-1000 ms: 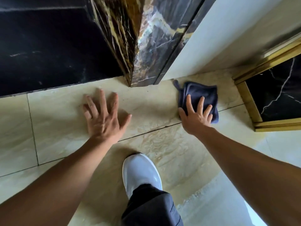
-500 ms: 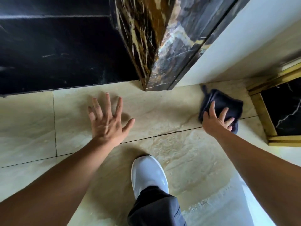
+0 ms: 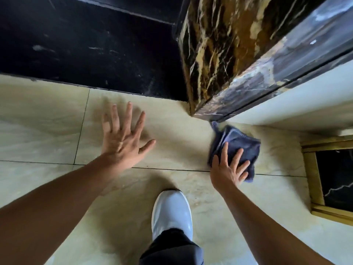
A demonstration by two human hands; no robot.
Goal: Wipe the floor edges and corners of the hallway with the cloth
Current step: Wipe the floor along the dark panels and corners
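Two bare hands rest on the cream floor tiles (image 3: pixel 47 131). Left hand (image 3: pixel 124 142): flat, fingers spread, grasping nothing. Between the hands, nearer the person, a white shoe (image 3: pixel 171 211). Right hand (image 3: pixel 228 173): palm down, fingers splayed, pressing a dark blue cloth (image 3: pixel 238 142), which lies beyond its fingertips at the foot of the marble pillar corner (image 3: pixel 210 104) and white wall (image 3: pixel 296 109).

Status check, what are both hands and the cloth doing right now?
Left hand flat on tile, fingers spread. Right hand pressing blue cloth near marble corner. White shoe behind, nothing blocking.
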